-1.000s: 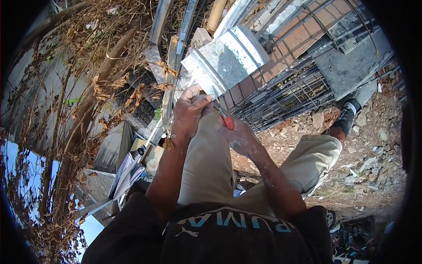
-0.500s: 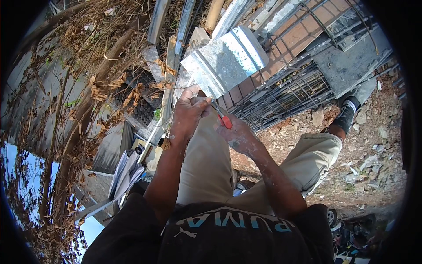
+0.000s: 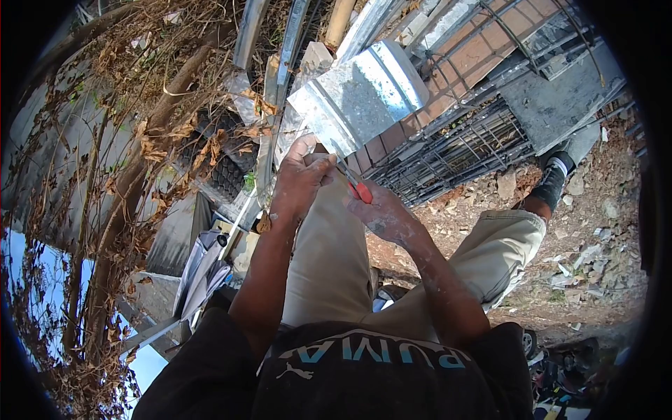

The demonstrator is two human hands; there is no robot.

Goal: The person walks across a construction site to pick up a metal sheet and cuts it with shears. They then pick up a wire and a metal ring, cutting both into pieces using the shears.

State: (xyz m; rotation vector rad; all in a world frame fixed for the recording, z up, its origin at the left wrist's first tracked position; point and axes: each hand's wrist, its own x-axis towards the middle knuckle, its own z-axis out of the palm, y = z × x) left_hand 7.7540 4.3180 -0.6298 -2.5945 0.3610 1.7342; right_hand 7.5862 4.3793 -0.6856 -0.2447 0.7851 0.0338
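Metal sheet [image 3: 360,94] beyond the hands, near edge met by left hand [image 3: 304,175], its grip pressed together, pinched item unclear; red-handled tool [image 3: 363,193] clasped in right hand [image 3: 385,215].

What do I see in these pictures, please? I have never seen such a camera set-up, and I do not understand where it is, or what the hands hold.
There is no robot here: a person works with bare hands, and the one camera sits on their head, looking forward and down. The right hand holds a tool with a red handle. The left hand has its fingers pinched near the tool's tip; what they grip is too small to tell. Just beyond is a silvery ribbed panel. To the right are steel bar cages, with a grey board on them. Dry branches fill the left side.
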